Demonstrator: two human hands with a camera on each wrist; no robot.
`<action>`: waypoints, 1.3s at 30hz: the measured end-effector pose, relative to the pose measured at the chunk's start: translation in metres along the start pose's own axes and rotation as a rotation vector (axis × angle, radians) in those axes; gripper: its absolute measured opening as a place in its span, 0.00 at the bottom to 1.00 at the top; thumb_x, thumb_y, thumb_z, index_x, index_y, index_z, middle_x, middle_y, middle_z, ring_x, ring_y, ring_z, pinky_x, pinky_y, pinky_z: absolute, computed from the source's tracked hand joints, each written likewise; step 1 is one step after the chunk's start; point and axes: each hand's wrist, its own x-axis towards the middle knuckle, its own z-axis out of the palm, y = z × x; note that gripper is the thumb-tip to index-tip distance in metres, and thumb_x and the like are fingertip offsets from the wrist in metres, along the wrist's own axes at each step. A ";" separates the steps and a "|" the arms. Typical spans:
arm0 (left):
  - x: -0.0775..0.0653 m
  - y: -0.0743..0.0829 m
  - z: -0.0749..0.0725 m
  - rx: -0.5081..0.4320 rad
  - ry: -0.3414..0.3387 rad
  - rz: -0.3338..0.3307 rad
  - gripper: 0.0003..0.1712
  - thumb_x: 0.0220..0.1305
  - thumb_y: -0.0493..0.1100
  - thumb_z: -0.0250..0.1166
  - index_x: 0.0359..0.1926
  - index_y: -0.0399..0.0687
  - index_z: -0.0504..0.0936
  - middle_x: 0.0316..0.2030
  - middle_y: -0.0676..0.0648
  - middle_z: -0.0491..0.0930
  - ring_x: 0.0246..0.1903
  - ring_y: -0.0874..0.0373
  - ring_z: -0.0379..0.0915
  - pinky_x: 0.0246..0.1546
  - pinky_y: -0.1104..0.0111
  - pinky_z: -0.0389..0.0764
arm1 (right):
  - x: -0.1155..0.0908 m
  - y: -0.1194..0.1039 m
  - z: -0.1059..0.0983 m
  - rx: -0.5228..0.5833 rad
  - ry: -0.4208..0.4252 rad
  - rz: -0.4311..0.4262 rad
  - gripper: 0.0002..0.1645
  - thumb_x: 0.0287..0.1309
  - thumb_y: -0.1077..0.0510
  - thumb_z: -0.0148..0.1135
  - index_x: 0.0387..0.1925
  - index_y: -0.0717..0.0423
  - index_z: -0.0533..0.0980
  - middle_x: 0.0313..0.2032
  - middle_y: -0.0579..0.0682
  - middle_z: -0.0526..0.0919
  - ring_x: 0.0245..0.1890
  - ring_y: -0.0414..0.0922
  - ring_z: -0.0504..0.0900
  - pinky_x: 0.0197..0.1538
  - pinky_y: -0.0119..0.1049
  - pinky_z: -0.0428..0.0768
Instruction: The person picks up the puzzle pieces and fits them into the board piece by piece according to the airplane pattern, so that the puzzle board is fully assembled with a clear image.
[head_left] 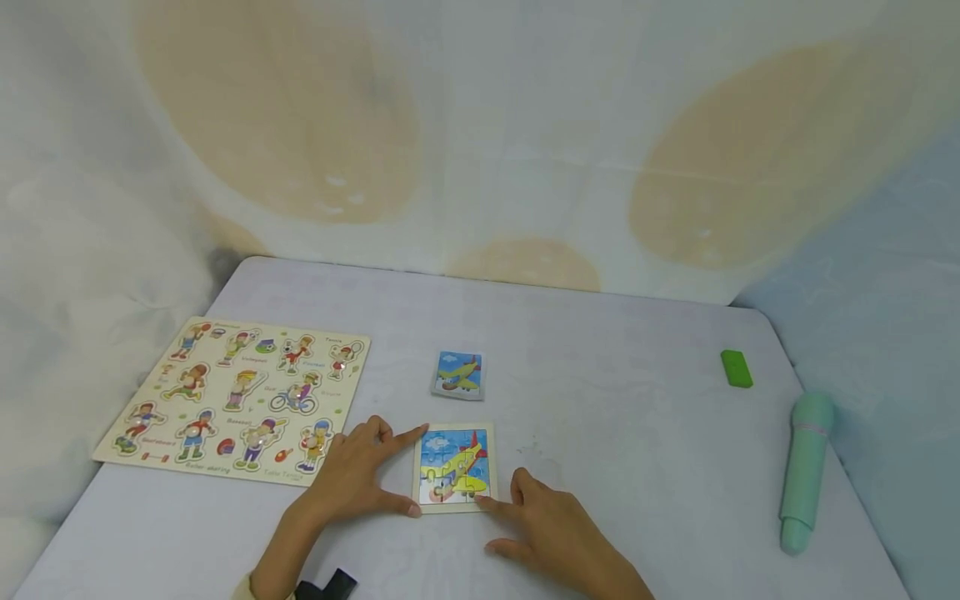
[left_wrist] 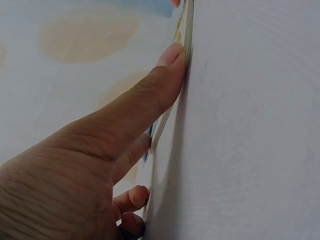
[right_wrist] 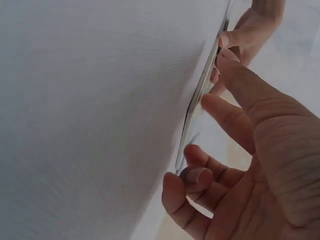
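A small square jigsaw puzzle [head_left: 454, 468] with an airplane picture and a pale wooden frame lies in front of me. My left hand [head_left: 363, 473] holds its left side between thumb and forefinger, one at each left corner. In the left wrist view the thumb [left_wrist: 172, 57] lies against the frame's edge. From the right, my right hand [head_left: 558, 527] touches a lower-right piece with its extended forefinger. Its thumb points toward the frame's lower edge, and the other fingers bend loosely, holding nothing. Just beyond the puzzle lies a small card [head_left: 459, 375] with the same airplane picture.
On the left, a large wooden board [head_left: 247, 400] shows several sports figures. A green block [head_left: 737, 368] lies at the far right, with a mint-green wand-shaped thing [head_left: 807, 472] along the right edge. Patterned curtains [head_left: 525, 125] surround the white table [head_left: 637, 400].
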 end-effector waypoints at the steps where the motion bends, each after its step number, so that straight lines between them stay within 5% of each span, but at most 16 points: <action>1: 0.000 0.000 0.000 -0.002 -0.002 -0.001 0.60 0.26 0.77 0.76 0.68 0.77 0.70 0.36 0.58 0.60 0.35 0.63 0.56 0.37 0.65 0.55 | -0.001 0.000 0.001 -0.010 0.006 -0.010 0.31 0.56 0.30 0.62 0.60 0.32 0.79 0.32 0.41 0.63 0.24 0.32 0.59 0.26 0.22 0.63; 11: 0.001 -0.004 0.002 -0.009 -0.006 -0.009 0.60 0.25 0.77 0.76 0.68 0.76 0.71 0.36 0.58 0.60 0.35 0.62 0.56 0.37 0.64 0.56 | 0.003 -0.001 0.004 -0.017 -0.051 0.026 0.31 0.56 0.28 0.60 0.60 0.28 0.77 0.31 0.42 0.66 0.24 0.33 0.61 0.24 0.24 0.63; 17: 0.007 -0.009 0.008 -0.028 -0.023 0.009 0.59 0.27 0.77 0.75 0.68 0.75 0.71 0.36 0.58 0.60 0.36 0.63 0.56 0.37 0.65 0.56 | 0.006 0.011 -0.004 0.151 -0.102 0.107 0.44 0.51 0.27 0.64 0.70 0.28 0.67 0.36 0.40 0.67 0.27 0.32 0.64 0.29 0.24 0.68; 22: 0.022 -0.011 0.002 0.010 0.008 0.076 0.60 0.33 0.79 0.72 0.71 0.72 0.67 0.38 0.56 0.62 0.36 0.62 0.57 0.37 0.65 0.58 | 0.017 0.042 -0.028 0.268 0.038 0.214 0.58 0.46 0.31 0.71 0.76 0.30 0.54 0.47 0.46 0.73 0.35 0.39 0.74 0.37 0.31 0.77; 25: 0.046 -0.009 -0.020 0.086 0.090 0.125 0.63 0.37 0.80 0.69 0.75 0.67 0.61 0.47 0.49 0.68 0.43 0.56 0.64 0.41 0.61 0.64 | 0.037 0.074 -0.055 0.215 0.162 0.251 0.64 0.45 0.32 0.73 0.78 0.33 0.48 0.59 0.55 0.69 0.50 0.50 0.76 0.50 0.46 0.79; 28: 0.086 -0.003 -0.057 0.214 0.176 0.141 0.67 0.40 0.82 0.66 0.78 0.65 0.53 0.66 0.40 0.63 0.59 0.43 0.63 0.51 0.47 0.66 | 0.066 0.112 -0.092 0.111 0.262 0.267 0.69 0.46 0.30 0.72 0.79 0.37 0.41 0.71 0.62 0.55 0.67 0.62 0.64 0.63 0.63 0.65; 31: 0.129 0.004 -0.094 0.342 0.216 0.113 0.68 0.42 0.85 0.61 0.79 0.67 0.44 0.77 0.39 0.43 0.73 0.37 0.45 0.62 0.32 0.52 | 0.094 0.144 -0.128 0.004 0.320 0.287 0.72 0.46 0.26 0.69 0.79 0.38 0.35 0.77 0.63 0.39 0.76 0.65 0.42 0.68 0.72 0.45; 34: 0.165 0.010 -0.119 0.404 0.229 0.059 0.68 0.43 0.87 0.55 0.79 0.71 0.35 0.78 0.43 0.25 0.77 0.39 0.21 0.61 0.25 0.34 | 0.115 0.167 -0.155 -0.099 0.337 0.332 0.74 0.44 0.22 0.65 0.79 0.35 0.31 0.77 0.61 0.28 0.77 0.62 0.25 0.65 0.75 0.31; 39: 0.194 0.017 -0.135 0.405 0.267 -0.015 0.71 0.41 0.90 0.52 0.77 0.75 0.27 0.75 0.44 0.13 0.74 0.40 0.09 0.57 0.23 0.26 | 0.128 0.185 -0.172 -0.180 0.302 0.405 0.76 0.40 0.16 0.62 0.77 0.31 0.27 0.76 0.60 0.19 0.74 0.60 0.15 0.58 0.80 0.24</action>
